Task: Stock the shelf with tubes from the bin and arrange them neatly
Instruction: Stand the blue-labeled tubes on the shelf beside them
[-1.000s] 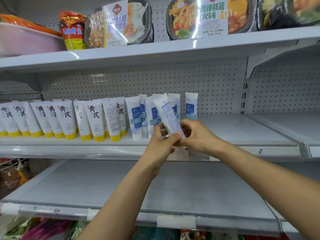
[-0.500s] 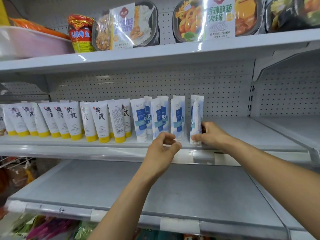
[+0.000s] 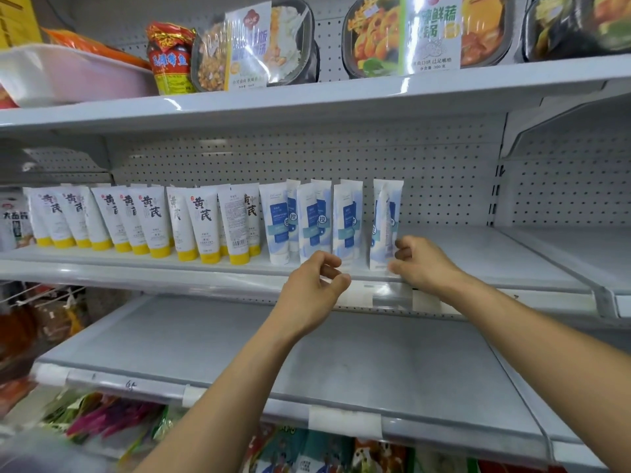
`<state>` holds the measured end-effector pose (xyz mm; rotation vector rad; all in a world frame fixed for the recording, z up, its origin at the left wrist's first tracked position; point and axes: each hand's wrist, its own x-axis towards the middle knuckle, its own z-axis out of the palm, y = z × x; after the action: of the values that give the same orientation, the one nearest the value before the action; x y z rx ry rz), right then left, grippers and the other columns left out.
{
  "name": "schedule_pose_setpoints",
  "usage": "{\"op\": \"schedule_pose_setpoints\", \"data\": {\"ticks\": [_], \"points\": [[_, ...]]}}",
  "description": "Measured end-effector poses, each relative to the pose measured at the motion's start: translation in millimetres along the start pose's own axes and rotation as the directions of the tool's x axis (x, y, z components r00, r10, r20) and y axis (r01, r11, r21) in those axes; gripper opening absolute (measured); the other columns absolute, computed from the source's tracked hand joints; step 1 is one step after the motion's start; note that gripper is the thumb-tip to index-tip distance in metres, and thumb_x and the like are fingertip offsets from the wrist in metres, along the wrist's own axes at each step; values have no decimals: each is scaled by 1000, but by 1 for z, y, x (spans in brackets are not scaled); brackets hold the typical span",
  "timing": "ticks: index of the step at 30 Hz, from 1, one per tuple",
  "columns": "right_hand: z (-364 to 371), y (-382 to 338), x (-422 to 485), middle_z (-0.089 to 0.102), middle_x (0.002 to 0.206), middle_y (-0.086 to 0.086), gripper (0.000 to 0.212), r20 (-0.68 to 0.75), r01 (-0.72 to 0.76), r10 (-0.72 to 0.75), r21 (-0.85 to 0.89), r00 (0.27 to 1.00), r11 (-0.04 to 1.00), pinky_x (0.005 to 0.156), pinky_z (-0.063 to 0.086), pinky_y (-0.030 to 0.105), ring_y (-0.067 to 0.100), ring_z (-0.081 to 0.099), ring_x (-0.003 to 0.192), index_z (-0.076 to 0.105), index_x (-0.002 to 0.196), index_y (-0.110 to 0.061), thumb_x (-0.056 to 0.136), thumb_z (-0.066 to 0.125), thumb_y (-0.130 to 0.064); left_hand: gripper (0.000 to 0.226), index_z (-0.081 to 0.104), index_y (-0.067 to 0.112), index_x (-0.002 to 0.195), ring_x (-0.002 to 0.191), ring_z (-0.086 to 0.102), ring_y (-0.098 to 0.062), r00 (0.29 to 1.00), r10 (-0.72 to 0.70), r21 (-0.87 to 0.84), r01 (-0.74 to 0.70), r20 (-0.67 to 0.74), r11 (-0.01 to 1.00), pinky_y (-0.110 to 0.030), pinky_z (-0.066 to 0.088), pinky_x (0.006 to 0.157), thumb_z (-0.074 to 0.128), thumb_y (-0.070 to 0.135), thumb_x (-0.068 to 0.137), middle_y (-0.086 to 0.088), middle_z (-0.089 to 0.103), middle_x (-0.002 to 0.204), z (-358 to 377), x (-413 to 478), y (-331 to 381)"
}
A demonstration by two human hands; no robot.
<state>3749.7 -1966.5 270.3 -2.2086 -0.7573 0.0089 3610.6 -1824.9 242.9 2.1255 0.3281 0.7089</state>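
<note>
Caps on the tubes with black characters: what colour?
Yellow caps, tubes standing cap-down; clearest in the head view.

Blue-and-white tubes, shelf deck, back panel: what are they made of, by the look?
Blue-and-white tubes: likely soft plastic laminate, semi-gloss; flat crimped top ends, printed bodies.
Shelf deck: probably painted sheet metal, pale grey, satin; soft glare on its surface.
Back panel: looks like perforated metal pegboard, matte off-white; regular grid of holes. Paint hides the base material, so metal is a guess.

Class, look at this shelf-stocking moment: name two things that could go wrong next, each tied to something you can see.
1. The rightmost blue tube stands near the shelf edge; the right hand could tip it off.
2. The blue tubes stand close together, so one knock might topple neighbours.
</note>
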Motion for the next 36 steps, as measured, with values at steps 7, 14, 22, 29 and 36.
{"op": "schedule_pose_setpoints", "data": {"ticks": [7,14,22,29,36], "points": [[29,6,-58,46,139,4,48,-27,336,-361,-308,932,890,103,37,34,21,39,128,44,139,-19,93,55,-15,27,55,25,117,88,60,-4,995,31,144,-17,-96,989,-30,52,83,60,34,92,12,62,105,-5,-50,-21],[106,-20,-87,45,137,-4,41,227,514,-462,-351,858,783,99,39,31,16,44,124,44,136,-25,95,50,-26,32,52,27,121,94,61,-8,999,-49,512,34,17,858,-31,51,82,56,41,92,11,60,115,-57,-109,-102],[271,-103,-88,54,125,-6,35,496,635,-478,-212,725,743,92,46,35,14,51,112,50,128,-29,94,53,-37,24,58,24,111,87,61,-10,946,-300,397,324,-123,859,-30,51,79,62,35,89,16,58,95,-165,-168,-219],[495,-205,-100,62,120,-4,30,667,560,-438,37,603,828,91,47,31,13,58,107,60,118,-24,90,57,-33,21,59,23,111,81,61,-7,789,-573,267,615,-223,742,-33,53,81,60,33,92,10,64,104,-320,-233,-363],[642,-240,-101,66,108,-1,26,813,409,-268,40,517,912,85,50,32,17,62,100,64,111,-17,86,58,-24,29,55,24,119,100,62,-15,652,-747,355,734,-130,579,-30,48,88,55,36,93,10,63,115,-401,-259,-479]]}}
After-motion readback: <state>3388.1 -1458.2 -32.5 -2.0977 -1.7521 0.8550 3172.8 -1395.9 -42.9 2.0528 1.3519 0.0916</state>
